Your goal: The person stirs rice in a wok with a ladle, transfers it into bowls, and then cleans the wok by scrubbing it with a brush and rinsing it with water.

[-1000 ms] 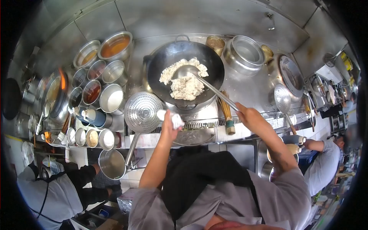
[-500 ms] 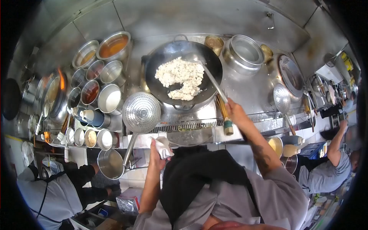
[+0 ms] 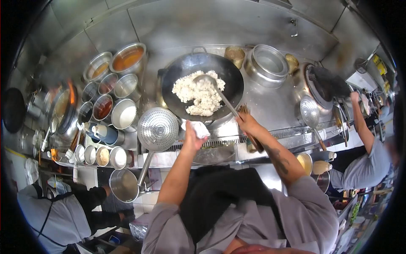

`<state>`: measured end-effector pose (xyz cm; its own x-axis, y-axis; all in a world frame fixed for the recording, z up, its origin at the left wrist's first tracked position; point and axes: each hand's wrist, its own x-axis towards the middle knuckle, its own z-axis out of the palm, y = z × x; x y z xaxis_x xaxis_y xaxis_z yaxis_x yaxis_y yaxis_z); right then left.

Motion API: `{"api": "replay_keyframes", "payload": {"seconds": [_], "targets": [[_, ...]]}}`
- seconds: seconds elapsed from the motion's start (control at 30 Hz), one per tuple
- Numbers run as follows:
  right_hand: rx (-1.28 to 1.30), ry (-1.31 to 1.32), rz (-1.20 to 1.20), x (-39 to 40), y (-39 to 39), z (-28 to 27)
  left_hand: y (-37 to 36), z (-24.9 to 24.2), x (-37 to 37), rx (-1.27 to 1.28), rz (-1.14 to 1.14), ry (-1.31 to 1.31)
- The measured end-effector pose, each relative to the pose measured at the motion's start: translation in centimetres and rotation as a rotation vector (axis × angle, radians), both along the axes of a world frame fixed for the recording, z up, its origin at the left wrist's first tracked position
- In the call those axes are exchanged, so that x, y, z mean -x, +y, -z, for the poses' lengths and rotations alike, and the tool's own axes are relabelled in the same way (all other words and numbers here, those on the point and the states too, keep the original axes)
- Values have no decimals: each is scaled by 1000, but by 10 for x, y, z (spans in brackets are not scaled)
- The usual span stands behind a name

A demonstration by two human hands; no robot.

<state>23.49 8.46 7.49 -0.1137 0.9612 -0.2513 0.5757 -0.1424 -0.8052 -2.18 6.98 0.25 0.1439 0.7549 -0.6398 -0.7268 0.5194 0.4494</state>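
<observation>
A large black wok (image 3: 231,76) sits on the stove in front of me, with a mound of white rice (image 3: 186,89) in it. My right hand (image 3: 249,125) is closed round the handle of a metal ladle (image 3: 227,100), whose bowl rests over the rice. At the wok's near edge, my left hand (image 3: 193,140) grips a folded white cloth (image 3: 198,128); the cloth overlaps the rim in this view. Just below my right hand is a bamboo brush (image 3: 250,147), partly hidden by the ladle handle.
Left of the wok, a perforated strainer (image 3: 158,129) lies across a pot (image 3: 122,186). Several metal containers of sauces and seasonings (image 3: 124,113) stand beyond it. A lidded pot (image 3: 269,65) is at the back right. Co-workers (image 3: 366,163) stand on both sides.
My left hand has moved forward with the cloth to the wok's near rim. The ladle bowl has shifted left over the rice. At right, a co-worker now holds up a dark pan.
</observation>
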Motion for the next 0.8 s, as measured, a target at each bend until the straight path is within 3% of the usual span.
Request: {"api": "replay_keyframes", "payload": {"seconds": [0.03,0.17,0.2,0.27,0.37,0.47,0.63,0.73,0.8], "targets": [[98,24,-98,-8,-14,-7,8,1,-6,-6,3,-4],[-16,-115,-131,-26,-76,-101,20,9,-8,67,-22,-42],[-12,-113,-126,-31,-82,-98,23,11,-5,52,14,-45],[-345,-413,-229,-42,-88,-88,34,19,-4,63,1,-29],[-303,-568,-301,-32,-48,-5,38,29,-2,76,15,-79],[-198,-371,-204,-7,-13,-24,38,35,-1,71,7,-30],[-177,-376,-265,-53,-82,-118,29,4,5,68,-53,-165],[-227,-413,-329,-81,-113,-99,27,14,6,36,2,-50],[-143,-594,-285,-57,-96,-65,28,20,4,34,36,-39]]}}
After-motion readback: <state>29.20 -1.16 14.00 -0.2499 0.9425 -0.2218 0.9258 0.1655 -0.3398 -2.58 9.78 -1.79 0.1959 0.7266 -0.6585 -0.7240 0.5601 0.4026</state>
